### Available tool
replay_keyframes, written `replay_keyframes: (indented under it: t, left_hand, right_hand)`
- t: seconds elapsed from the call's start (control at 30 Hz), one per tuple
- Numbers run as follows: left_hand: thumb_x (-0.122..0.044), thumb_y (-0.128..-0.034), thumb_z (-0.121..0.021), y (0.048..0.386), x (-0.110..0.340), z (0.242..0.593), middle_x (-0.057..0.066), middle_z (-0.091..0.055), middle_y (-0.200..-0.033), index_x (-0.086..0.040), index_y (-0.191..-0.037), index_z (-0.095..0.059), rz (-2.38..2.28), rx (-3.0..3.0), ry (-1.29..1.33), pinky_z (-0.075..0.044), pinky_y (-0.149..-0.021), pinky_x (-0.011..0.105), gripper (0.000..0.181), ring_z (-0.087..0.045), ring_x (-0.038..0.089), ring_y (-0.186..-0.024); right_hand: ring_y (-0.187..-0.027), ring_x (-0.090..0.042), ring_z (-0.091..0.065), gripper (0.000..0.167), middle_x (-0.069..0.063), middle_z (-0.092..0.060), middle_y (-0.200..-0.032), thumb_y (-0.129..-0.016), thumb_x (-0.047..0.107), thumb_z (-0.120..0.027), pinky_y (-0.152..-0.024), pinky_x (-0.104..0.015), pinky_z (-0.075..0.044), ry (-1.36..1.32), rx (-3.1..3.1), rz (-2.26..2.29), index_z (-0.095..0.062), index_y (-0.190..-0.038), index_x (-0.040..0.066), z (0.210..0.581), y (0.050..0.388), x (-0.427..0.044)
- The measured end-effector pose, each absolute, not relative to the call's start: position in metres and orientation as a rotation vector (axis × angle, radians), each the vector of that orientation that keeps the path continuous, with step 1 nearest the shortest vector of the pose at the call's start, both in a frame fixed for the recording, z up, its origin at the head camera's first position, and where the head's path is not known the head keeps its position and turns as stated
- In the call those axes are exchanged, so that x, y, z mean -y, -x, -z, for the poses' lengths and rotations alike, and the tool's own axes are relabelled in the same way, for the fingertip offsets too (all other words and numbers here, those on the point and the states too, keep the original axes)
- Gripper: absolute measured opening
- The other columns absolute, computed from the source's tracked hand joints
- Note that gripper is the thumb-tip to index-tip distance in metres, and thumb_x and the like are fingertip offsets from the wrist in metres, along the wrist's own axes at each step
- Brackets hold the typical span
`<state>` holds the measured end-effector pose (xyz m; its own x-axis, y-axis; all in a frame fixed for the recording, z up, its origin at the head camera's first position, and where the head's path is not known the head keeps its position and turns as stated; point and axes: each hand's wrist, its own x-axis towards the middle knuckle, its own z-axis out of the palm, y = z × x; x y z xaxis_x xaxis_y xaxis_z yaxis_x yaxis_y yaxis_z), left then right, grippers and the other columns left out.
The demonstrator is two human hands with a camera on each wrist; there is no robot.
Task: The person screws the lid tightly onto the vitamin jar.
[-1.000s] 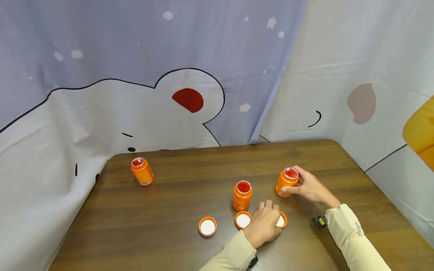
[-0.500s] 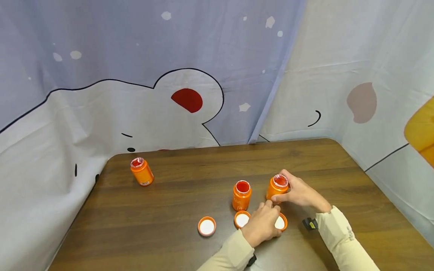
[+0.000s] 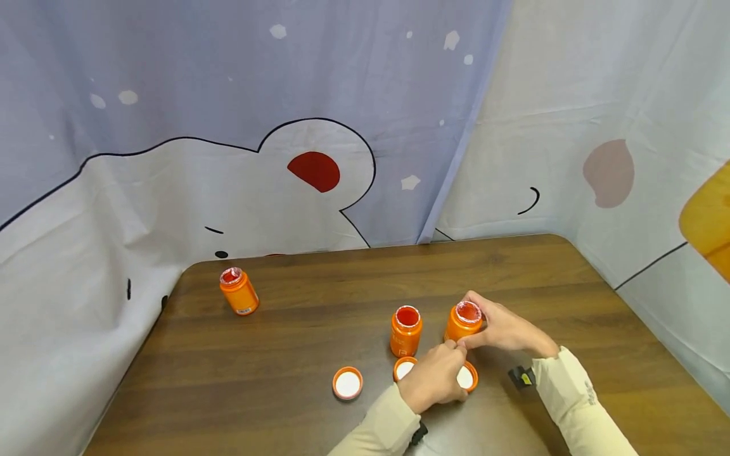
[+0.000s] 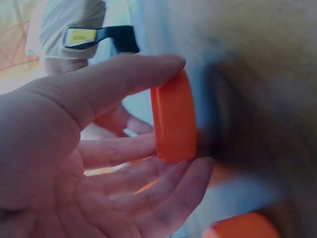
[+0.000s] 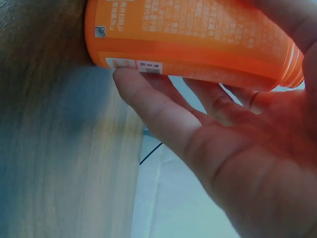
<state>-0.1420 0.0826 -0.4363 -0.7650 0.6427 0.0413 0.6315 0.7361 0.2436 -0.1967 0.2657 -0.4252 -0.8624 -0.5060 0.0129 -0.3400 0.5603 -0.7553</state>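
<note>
From my end, I watch the person's two hands working close together on the right half of a brown wood-grained desk [image 3: 274, 348]. The left hand [image 3: 435, 375] pinches an orange lid [image 4: 176, 121]: the left wrist view shows me the thumb on one side of its edge and fingers on the other. In the head view this lid lies white inside upward, partly covered by the hand; I cannot tell whether it touches the desk.

The right hand [image 3: 504, 326] grips an orange jar [image 3: 461, 325] just beyond that lid, its thumb and fingers on opposite sides of the body. The jar stands roughly upright, mouth up, with a ragged whitish rim and a red inside, and printed text shows on its side in the right wrist view. The two hands are right next to each other at the front of this jar.

Just left of it I see a second jar [image 3: 405, 339], upright and uncapped, with a second lid [image 3: 403, 367] in front of it, partly behind the left hand. A third lid [image 3: 347, 384] lies farther left, white side up. Well apart, near the desk's far left corner, is a third uncapped jar [image 3: 240, 296]. A printed curtain [image 3: 188, 202] hangs behind the desk.
</note>
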Motion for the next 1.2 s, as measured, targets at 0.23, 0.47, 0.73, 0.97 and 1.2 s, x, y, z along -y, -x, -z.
replay_keyframes:
  t: [0.23, 0.47, 0.73, 0.97, 1.2]
  left_hand:
    - [-0.032, -0.061, -0.082, 0.139, -0.076, 0.422, -0.009, -0.053, -0.088, -0.021, -0.099, -0.059, -0.375, -2.823, -1.108, -0.04, -0.055, 0.022, 0.045, -0.052, 0.008, -0.069]
    - [-0.038, -0.0623, -0.08, 0.135, -0.072, 0.409, -0.017, -0.054, -0.096, -0.026, -0.096, -0.059, -0.413, -2.805, -1.21, -0.038, -0.051, 0.025, 0.041, -0.052, 0.004, -0.074]
    - [-0.036, -0.0646, -0.078, 0.138, -0.068, 0.394, -0.013, -0.051, -0.096, -0.021, -0.104, -0.05, -0.71, -2.747, -1.282, -0.038, -0.064, 0.013, 0.05, -0.049, 0.002, -0.082]
    - [-0.028, -0.0707, -0.075, 0.14, -0.067, 0.391, -0.005, -0.051, -0.111, -0.021, -0.128, -0.05, -1.041, -2.664, -1.459, -0.033, -0.082, 0.009, 0.064, -0.046, 0.004, -0.098]
    - [-0.029, -0.0728, -0.074, 0.142, -0.068, 0.392, -0.005, -0.052, -0.107, -0.02, -0.119, -0.058, -1.181, -2.717, -1.482, -0.032, -0.078, 0.006, 0.05, -0.047, 0.004, -0.094]
  right_hand:
    - [-0.086, -0.015, -0.061, 0.05, 0.001, -0.063, -0.095, -0.072, 0.025, -0.078, -0.078, -0.027, -0.048, 0.742, -2.491, 1.256, -0.044, -0.107, 0.015, 0.43, 0.197, -0.268]
    - [-0.088, -0.015, -0.061, 0.048, 0.001, -0.063, -0.096, -0.073, 0.023, -0.077, -0.079, -0.028, -0.048, 0.77, -2.477, 1.277, -0.044, -0.108, 0.016, 0.431, 0.199, -0.268]
    - [-0.087, -0.017, -0.06, 0.046, -0.002, -0.062, -0.096, -0.07, 0.007, -0.072, -0.079, -0.03, -0.047, 0.805, -2.424, 1.307, -0.046, -0.108, 0.017, 0.432, 0.199, -0.271]
    - [-0.088, -0.013, -0.057, 0.03, 0.002, -0.058, -0.097, -0.087, 0.016, -0.061, -0.079, -0.026, -0.046, 0.947, -2.489, 1.265, -0.046, -0.112, 0.017, 0.435, 0.199, -0.277]
    - [-0.089, -0.012, -0.056, 0.031, 0.004, -0.058, -0.098, -0.087, 0.019, -0.063, -0.081, -0.026, -0.046, 0.957, -2.521, 1.24, -0.045, -0.112, 0.018, 0.433, 0.199, -0.276]
